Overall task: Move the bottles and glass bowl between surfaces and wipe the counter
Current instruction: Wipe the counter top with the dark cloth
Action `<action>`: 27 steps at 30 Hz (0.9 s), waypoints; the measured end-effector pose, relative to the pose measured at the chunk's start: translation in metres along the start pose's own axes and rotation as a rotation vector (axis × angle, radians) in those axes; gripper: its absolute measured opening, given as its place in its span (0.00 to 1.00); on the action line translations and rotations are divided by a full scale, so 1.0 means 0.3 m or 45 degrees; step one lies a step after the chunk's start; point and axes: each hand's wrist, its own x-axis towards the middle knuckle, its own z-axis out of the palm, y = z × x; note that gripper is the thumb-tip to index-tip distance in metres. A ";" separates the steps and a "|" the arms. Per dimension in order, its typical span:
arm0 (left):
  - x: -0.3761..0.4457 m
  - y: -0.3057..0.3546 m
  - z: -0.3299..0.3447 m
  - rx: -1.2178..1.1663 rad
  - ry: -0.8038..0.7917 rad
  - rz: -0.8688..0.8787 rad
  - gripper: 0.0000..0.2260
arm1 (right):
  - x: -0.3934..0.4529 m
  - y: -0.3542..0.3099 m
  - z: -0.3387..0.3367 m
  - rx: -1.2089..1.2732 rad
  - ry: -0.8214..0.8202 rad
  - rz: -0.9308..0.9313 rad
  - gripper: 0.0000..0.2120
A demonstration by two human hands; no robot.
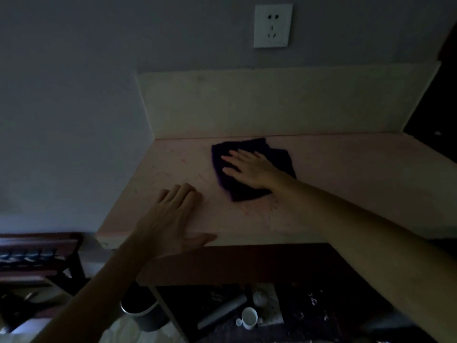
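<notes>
Two flat hands: right hand (249, 169) on one cloth (252, 169), left hand (170, 219) on counter (346, 174).

Both forearms are bare, no sleeves, rings or watch visible.

Your right hand (249, 169) lies flat over the middle of the dark cloth (252, 169), so you cannot see that part of the fabric. Your left hand (170, 219) covers a stretch of the counter (346, 174) at its front edge; the counter's right end runs out of the picture. Both forearms are cut off by the bottom and right edges. Below the counter, the dim, blurred clutter is hard to name: a dark cylindrical container (143, 310), a small white cup (249, 317).
</notes>
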 end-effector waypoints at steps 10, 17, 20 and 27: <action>-0.112 -0.147 -0.029 -0.031 0.025 0.122 0.34 | -0.440 -0.266 0.065 0.020 0.093 -0.063 0.29; -0.131 -0.228 0.006 -0.029 0.021 0.115 0.36 | -0.086 -0.193 0.017 0.021 0.014 0.025 0.28; -0.131 -0.241 0.013 -0.055 0.043 0.127 0.36 | 0.126 -0.166 -0.007 0.009 0.014 0.102 0.28; -0.122 -0.256 0.017 -0.022 0.059 0.157 0.37 | 0.376 -0.119 -0.020 -0.015 0.013 0.169 0.29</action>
